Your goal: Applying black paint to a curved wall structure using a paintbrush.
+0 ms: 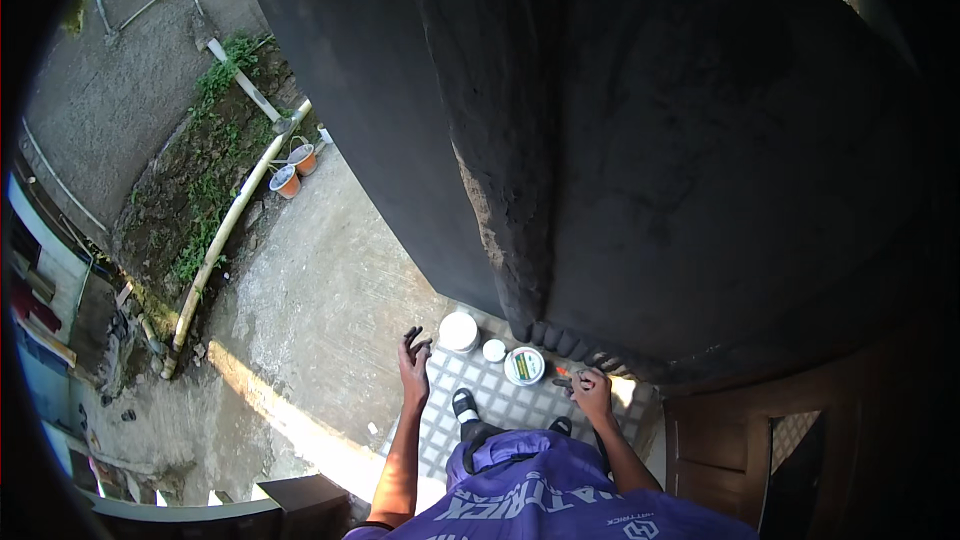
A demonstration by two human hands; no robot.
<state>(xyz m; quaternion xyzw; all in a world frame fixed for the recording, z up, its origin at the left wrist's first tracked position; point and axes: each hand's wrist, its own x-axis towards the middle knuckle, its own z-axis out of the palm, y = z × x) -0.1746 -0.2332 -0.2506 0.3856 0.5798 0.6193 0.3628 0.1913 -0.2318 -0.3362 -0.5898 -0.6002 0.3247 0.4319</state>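
My left hand (415, 354) is raised beside a white pail (458, 331), its dark-stained fingers spread and holding nothing. My right hand (592, 390) has its fingers curled, also darkly stained, in front of the wall's base. A small orange item (562, 371) shows by its fingertips; whether the hand grips it is unclear. Between my hands stand a small white container (494, 350) and a white tub (524, 366) with a green-and-yellow label. Ahead rises a dark-coated wall (675, 165) with a rough, trunk-like column (495, 165) ending in root-shaped lumps (559, 339).
Checkered tiles (442, 420) lie under my sandalled feet. To the left is a concrete yard (322, 240) with two orange buckets (285, 181) and a long pale pipe (240, 202) along a planted bank. A brown wooden door (712, 450) stands at the right.
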